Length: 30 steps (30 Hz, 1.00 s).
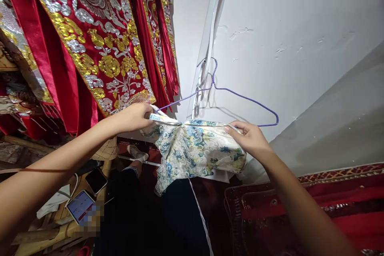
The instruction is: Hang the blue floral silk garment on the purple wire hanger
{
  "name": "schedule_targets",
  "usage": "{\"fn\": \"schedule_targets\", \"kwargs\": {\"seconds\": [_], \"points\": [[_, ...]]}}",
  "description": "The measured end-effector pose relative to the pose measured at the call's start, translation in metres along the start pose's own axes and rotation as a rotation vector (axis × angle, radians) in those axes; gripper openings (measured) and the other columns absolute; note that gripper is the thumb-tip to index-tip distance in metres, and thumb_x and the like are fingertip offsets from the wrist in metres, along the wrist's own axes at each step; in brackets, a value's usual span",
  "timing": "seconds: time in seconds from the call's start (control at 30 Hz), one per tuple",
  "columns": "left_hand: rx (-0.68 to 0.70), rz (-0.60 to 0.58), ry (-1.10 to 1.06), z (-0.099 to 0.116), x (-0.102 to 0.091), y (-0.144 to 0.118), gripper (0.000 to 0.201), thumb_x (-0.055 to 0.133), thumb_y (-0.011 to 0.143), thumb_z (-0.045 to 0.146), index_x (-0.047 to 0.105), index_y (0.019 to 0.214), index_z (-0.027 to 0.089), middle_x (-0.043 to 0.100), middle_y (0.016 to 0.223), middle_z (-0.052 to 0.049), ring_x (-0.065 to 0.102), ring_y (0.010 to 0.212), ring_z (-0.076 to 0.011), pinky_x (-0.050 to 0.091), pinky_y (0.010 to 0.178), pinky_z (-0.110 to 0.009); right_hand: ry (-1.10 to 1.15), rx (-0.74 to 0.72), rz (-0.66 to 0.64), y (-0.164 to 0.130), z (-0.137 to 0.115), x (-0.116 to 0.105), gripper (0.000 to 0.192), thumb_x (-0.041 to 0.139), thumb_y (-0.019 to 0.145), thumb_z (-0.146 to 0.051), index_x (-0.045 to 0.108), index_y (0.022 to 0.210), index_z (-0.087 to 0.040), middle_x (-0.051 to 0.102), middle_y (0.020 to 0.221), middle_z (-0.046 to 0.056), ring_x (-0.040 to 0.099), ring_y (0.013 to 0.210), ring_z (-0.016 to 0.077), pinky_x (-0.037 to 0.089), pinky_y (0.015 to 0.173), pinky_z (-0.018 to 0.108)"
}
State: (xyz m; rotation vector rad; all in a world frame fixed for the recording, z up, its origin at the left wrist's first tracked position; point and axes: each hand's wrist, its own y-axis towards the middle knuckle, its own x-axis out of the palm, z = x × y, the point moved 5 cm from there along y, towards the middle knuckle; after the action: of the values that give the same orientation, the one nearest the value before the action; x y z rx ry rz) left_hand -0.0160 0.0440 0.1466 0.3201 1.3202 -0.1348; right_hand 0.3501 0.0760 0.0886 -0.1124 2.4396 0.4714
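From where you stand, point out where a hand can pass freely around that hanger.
Open room lies right of the purple hanger, against the bare white wall. Left is crowded: red embroidered robes hang close by the left hand. Below, the floral cloth, gripped also by the right hand, fills the space.

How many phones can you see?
2. One dark phone lies on the wooden bench lower left; a lit phone lies just below it. More may be hidden.
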Motion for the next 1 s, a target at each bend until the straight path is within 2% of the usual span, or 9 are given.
{"fn": "schedule_targets", "kwargs": {"seconds": [0.1, 0.23, 0.37, 0.43, 0.57, 0.67, 0.73, 0.83, 1.0], "points": [[0.16, 0.144, -0.082, 0.021, -0.012, 0.002, 0.014, 0.056, 0.083, 0.031, 0.06, 0.083, 0.017, 0.066, 0.09, -0.007, 0.059, 0.08, -0.02, 0.044, 0.074, -0.031, 0.034, -0.007, -0.019, -0.004, -0.001, 0.005, 0.033, 0.065, 0.085, -0.052, 0.07, 0.08, -0.019, 0.067, 0.075, 0.004, 0.059, 0.067, 0.0198, 0.042, 0.058, 0.029], [0.319, 0.172, -0.34, 0.051, -0.012, 0.028, 0.022, 0.05, 0.093, 0.035, 0.06, 0.096, 0.016, 0.066, 0.096, -0.006, 0.059, 0.084, -0.0173, 0.045, 0.077, -0.029, 0.088, 0.04, 0.002, -0.019, -0.014, 0.014, 0.031, 0.062, 0.088, -0.05, 0.073, 0.088, -0.021, 0.071, 0.081, 0.005, 0.062, 0.071, 0.0209, 0.046, 0.06, 0.029], [0.36, 0.368, -0.314, 0.06, -0.004, 0.058, 0.036, 0.055, 0.092, 0.03, 0.056, 0.125, 0.016, 0.068, 0.099, -0.006, 0.06, 0.082, -0.0158, 0.044, 0.076, -0.027, 0.062, 0.013, 0.094, -0.032, -0.017, 0.011, 0.034, 0.063, 0.087, -0.047, 0.076, 0.106, -0.023, 0.074, 0.11, 0.008, 0.066, 0.103, 0.0271, 0.052, 0.086, 0.035], [0.389, 0.417, -0.279, 0.057, 0.002, 0.065, 0.037, 0.052, 0.095, 0.031, 0.057, 0.128, 0.016, 0.069, 0.105, -0.008, 0.063, 0.087, -0.0167, 0.045, 0.079, -0.028, 0.017, 0.008, 0.213, -0.037, -0.008, 0.0, 0.051, 0.067, 0.084, -0.047, 0.068, 0.129, -0.024, 0.072, 0.115, 0.009, 0.065, 0.106, 0.027, 0.051, 0.09, 0.037], [0.391, 0.453, -0.214, 0.047, 0.005, 0.069, 0.028, 0.047, 0.095, 0.032, 0.068, 0.104, 0.015, 0.071, 0.09, -0.006, 0.062, 0.078, -0.0165, 0.044, 0.073, -0.027, -0.176, 0.094, 0.448, -0.043, 0.013, -0.033, 0.095, 0.076, 0.076, -0.047, 0.034, 0.158, -0.026, 0.069, 0.085, 0.001, 0.061, 0.071, 0.0205, 0.051, 0.071, 0.035], [0.379, 0.475, -0.084, 0.049, 0.0, 0.066, 0.023, 0.05, 0.09, 0.027, 0.069, 0.097, 0.016, 0.067, 0.076, -0.003, 0.056, 0.067, -0.0156, 0.039, 0.064, -0.026, -0.24, 0.116, 0.458, -0.032, 0.016, -0.054, 0.076, 0.076, 0.074, -0.049, 0.059, 0.142, -0.021, 0.068, 0.08, 0.004, 0.061, 0.072, 0.0229, 0.048, 0.066, 0.033], [0.351, 0.507, 0.037, 0.051, -0.004, 0.063, 0.02, 0.051, 0.086, 0.026, 0.069, 0.09, 0.018, 0.067, 0.075, -0.003, 0.056, 0.067, -0.0168, 0.034, 0.061, -0.027, -0.162, 0.136, 0.258, -0.02, 0.016, -0.056, 0.049, 0.073, 0.075, -0.053, 0.077, 0.109, -0.017, 0.07, 0.078, 0.007, 0.063, 0.074, 0.0254, 0.047, 0.062, 0.032], [0.264, 0.555, 0.104, 0.049, -0.008, 0.057, 0.02, 0.05, 0.086, 0.027, 0.069, 0.083, 0.019, 0.066, 0.073, -0.003, 0.055, 0.065, -0.0179, 0.029, 0.058, -0.028, -0.028, 0.146, 0.042, -0.01, 0.014, -0.053, 0.039, 0.074, 0.074, -0.056, 0.077, 0.08, -0.017, 0.07, 0.072, 0.007, 0.062, 0.066, 0.0237, 0.043, 0.055, 0.031], [0.232, 0.529, 0.01, 0.046, -0.005, 0.056, 0.022, 0.049, 0.086, 0.027, 0.07, 0.083, 0.021, 0.062, 0.064, -0.001, 0.054, 0.061, -0.0175, 0.031, 0.059, -0.028, -0.1, 0.092, 0.372, -0.013, 0.013, -0.062, 0.052, 0.08, 0.07, -0.05, 0.072, 0.11, -0.018, 0.069, 0.074, 0.005, 0.059, 0.062, 0.0208, 0.04, 0.053, 0.029]]}}
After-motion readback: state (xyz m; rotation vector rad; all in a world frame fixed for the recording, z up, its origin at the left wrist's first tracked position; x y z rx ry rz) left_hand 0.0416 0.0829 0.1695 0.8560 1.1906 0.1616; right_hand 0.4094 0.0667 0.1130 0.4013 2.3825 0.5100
